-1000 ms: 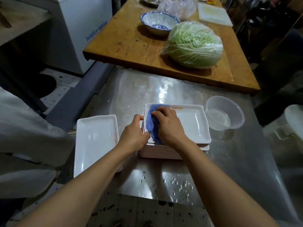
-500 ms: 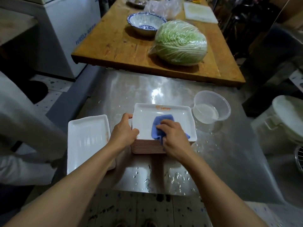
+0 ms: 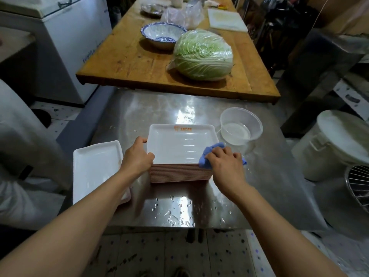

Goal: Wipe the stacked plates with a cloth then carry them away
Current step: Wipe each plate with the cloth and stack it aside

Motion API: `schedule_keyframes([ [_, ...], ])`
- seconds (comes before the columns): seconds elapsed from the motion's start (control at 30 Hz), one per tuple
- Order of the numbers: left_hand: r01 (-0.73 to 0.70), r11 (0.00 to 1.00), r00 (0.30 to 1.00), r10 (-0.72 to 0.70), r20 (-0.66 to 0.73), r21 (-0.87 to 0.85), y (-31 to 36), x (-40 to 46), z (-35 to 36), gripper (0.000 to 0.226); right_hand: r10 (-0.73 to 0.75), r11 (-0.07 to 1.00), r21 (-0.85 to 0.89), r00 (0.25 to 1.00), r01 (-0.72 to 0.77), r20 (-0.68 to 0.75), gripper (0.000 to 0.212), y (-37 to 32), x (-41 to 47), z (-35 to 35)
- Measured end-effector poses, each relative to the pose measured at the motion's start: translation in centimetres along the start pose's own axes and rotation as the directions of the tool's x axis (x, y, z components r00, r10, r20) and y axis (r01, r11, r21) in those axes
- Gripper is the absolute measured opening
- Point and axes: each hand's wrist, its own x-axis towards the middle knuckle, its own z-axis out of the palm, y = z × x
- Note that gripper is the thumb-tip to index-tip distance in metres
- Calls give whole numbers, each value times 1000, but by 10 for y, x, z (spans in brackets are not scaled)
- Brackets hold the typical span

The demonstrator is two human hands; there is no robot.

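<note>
Risk: tall stack of white rectangular plates [image 3: 180, 148] w/ pink edges sits mid wet steel table [image 3: 269, 176] (droplets near front edge), so it could skid or shear if shoved sideways. Left hand [image 3: 137, 156] curls round stack's left rim; right hand [image 3: 223, 162] clutches blue cloth [image 3: 207, 156] at near-right corner.

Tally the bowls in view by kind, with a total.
Clear plastic bowl on the steel table: 1
Blue-and-white patterned bowl on the wooden table: 1
Metal bowl at the wooden table's far end: 1
Total: 3
</note>
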Motion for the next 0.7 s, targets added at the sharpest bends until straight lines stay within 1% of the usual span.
schedule_keyframes([
  [0.07,40,997,999,-39,18,-73,0,-3,-1,40,27,1000,-7,999,-27,21,42,-5,5,-3],
  [0.13,64,984,997,-56,54,-164,0,-6,-2,40,1,999,53,999,-3,38,42,-16,12,-5],
  [0.23,84,964,994,-64,88,-252,0,-9,-4,40,-139,965,228,990,127,37,48,-41,20,-4],
  [0.3,104,951,992,-76,106,-292,-1,-10,-6,42,-229,926,308,973,217,4,49,-63,26,-2],
  [0.37,123,942,988,-88,124,-311,-1,-11,-7,44,-299,891,349,954,291,-30,49,-81,29,-1],
  [0.43,139,932,986,-100,133,-334,-1,-11,-7,46,-339,877,345,940,335,-51,49,-87,30,1],
  [0.5,131,938,988,-94,126,-322,0,-10,-7,47,-329,896,300,943,329,-49,49,-78,28,2],
  [0.53,119,946,989,-87,117,-302,0,-10,-6,46,-302,914,270,952,302,-42,50,-70,26,2],
  [0.63,99,965,993,-79,88,-245,1,-11,-5,43,-159,970,185,987,160,-19,50,-39,16,1],
  [0.7,92,969,995,-79,68,-228,1,-11,-4,42,-89,988,123,996,89,-3,49,-23,9,0],
])
